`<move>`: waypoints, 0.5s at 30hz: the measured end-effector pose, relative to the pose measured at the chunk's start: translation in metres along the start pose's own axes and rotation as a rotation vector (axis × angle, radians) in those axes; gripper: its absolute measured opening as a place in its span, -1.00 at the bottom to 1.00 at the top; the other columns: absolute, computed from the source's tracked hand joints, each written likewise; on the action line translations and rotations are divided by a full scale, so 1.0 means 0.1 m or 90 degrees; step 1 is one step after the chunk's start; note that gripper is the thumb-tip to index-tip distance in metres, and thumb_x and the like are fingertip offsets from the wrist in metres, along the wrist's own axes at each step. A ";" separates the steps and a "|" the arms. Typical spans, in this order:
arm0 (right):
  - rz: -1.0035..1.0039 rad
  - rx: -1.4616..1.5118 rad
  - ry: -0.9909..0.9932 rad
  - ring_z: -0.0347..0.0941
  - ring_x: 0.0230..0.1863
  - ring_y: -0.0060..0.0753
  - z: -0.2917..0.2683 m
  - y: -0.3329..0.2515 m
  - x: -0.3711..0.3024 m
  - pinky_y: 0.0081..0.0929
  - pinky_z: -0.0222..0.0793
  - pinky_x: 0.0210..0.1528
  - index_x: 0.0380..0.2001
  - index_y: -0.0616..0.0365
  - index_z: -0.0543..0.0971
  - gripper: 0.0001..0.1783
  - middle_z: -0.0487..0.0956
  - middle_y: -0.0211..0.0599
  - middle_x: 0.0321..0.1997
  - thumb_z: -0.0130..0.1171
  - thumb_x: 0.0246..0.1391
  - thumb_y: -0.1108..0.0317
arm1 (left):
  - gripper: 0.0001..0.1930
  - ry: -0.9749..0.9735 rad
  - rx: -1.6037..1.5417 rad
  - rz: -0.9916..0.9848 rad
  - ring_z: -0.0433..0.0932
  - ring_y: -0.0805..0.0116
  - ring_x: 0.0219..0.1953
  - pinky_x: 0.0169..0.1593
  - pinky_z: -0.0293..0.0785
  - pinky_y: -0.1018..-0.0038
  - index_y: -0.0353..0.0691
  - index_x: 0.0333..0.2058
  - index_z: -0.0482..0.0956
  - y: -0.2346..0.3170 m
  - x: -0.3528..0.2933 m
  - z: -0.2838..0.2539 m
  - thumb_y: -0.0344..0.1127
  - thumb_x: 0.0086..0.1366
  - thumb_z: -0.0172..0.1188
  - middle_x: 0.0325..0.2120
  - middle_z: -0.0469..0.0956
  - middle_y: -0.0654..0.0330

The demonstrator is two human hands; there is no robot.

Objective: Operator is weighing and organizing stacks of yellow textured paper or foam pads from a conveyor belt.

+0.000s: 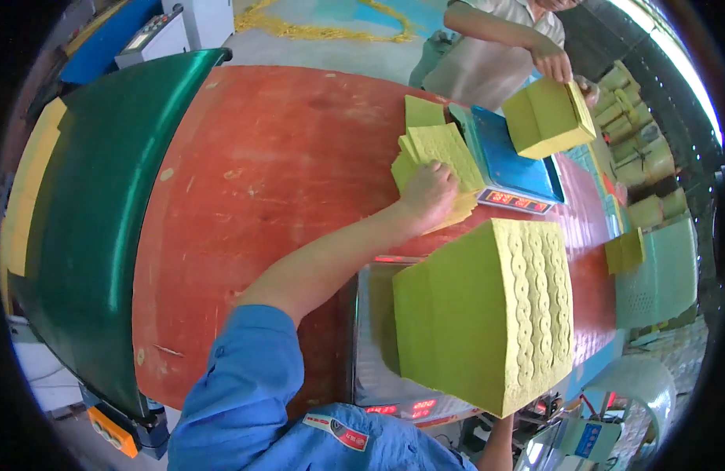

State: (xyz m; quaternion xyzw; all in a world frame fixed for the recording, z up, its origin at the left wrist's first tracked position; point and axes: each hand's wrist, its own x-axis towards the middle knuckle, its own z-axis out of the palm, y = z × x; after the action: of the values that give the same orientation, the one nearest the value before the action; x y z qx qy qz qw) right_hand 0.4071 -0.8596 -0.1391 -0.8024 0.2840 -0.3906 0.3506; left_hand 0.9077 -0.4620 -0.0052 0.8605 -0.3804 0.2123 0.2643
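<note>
My left hand [434, 191] is stretched out over a loose stack of yellow paper sheets [442, 149], with its fingers curled in on the sheets near the stack's edge. In front of me a large block of yellow paper [456, 322] stands tilted over a silver digital scale [376, 337]. Its top face has rows of punched, coin-like rings. My right forearm [500, 445] runs up to the block's lower edge, and the block hides the hand and its fingers.
Across the red table [244, 188], another person's hands [552, 60] hold a smaller yellow paper block [547, 118] over a blue scale [507, 149]. A green sloped surface [103, 204] borders the table's left. At right stands a pale green crate [661, 275].
</note>
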 end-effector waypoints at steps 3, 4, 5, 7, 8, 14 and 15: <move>0.020 0.063 0.027 0.43 0.06 -0.03 -0.02 0.21 0.13 -0.20 0.30 0.15 -0.03 0.27 0.50 -0.67 0.52 -0.05 0.01 -0.03 0.26 0.29 | -0.81 -0.027 0.092 0.005 0.51 0.13 -0.13 -0.10 0.48 0.26 -0.27 -0.33 0.62 0.04 0.12 0.12 -0.33 0.10 0.15 -0.30 0.57 0.05; 0.026 0.084 0.039 0.43 0.06 -0.03 -0.11 0.23 0.01 -0.20 0.30 0.15 -0.03 0.27 0.51 -0.67 0.52 -0.05 0.00 -0.03 0.26 0.29 | -0.81 -0.031 0.087 0.020 0.51 0.13 -0.13 -0.10 0.48 0.26 -0.27 -0.33 0.62 0.05 0.17 0.14 -0.33 0.10 0.15 -0.30 0.57 0.05; 0.029 -0.005 0.035 0.43 0.07 -0.03 0.06 -0.02 0.01 -0.22 0.30 0.15 -0.04 0.27 0.51 -0.70 0.52 -0.05 0.00 -0.01 0.25 0.34 | -0.81 -0.073 0.118 0.039 0.52 0.12 -0.15 -0.10 0.50 0.24 -0.27 -0.34 0.62 0.00 0.14 0.14 -0.32 0.09 0.16 -0.30 0.58 0.05; -0.072 -0.268 -0.022 0.42 0.08 -0.04 0.35 -0.79 0.12 -0.25 0.30 0.16 -0.07 0.28 0.52 -0.75 0.53 -0.07 0.00 0.04 0.20 0.45 | -0.80 -0.111 0.154 0.062 0.53 0.11 -0.17 -0.10 0.52 0.22 -0.27 -0.34 0.63 -0.10 0.14 0.01 -0.31 0.08 0.17 -0.31 0.58 0.05; -0.008 -0.331 0.000 0.43 0.08 -0.05 0.18 -0.59 0.11 -0.25 0.30 0.17 -0.09 0.27 0.53 -0.76 0.53 -0.09 0.00 0.05 0.19 0.44 | -0.79 -0.129 0.106 0.083 0.54 0.08 -0.15 -0.09 0.54 0.22 -0.25 -0.33 0.62 -0.06 0.23 0.01 -0.29 0.08 0.17 -0.31 0.59 0.05; -0.043 -0.269 0.030 0.42 0.02 -0.08 0.25 -0.87 0.07 -0.26 0.29 0.13 -0.11 0.28 0.53 -0.75 0.53 -0.11 -0.05 0.03 0.13 0.50 | -0.71 -0.171 -0.244 0.013 0.58 0.01 -0.12 -0.08 0.55 0.21 -0.23 -0.27 0.56 -0.07 0.17 0.00 -0.14 0.16 0.13 -0.29 0.59 -0.01; -0.066 -0.251 0.022 0.43 0.00 -0.08 0.31 -0.86 0.10 -0.27 0.30 0.12 -0.12 0.28 0.53 -0.75 0.53 -0.10 -0.07 0.03 0.12 0.51 | -0.74 -0.126 -0.604 -0.219 0.60 -0.02 -0.18 -0.14 0.55 0.17 -0.22 -0.28 0.52 -0.29 0.07 0.21 -0.16 0.18 0.10 -0.31 0.58 -0.04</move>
State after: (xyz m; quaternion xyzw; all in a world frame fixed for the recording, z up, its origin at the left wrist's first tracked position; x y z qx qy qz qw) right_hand 0.4542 -0.8054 -0.0809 -0.8622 0.3194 -0.3586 0.1612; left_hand 0.9379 -0.4621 -0.0264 0.7121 -0.3111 -0.1129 0.6192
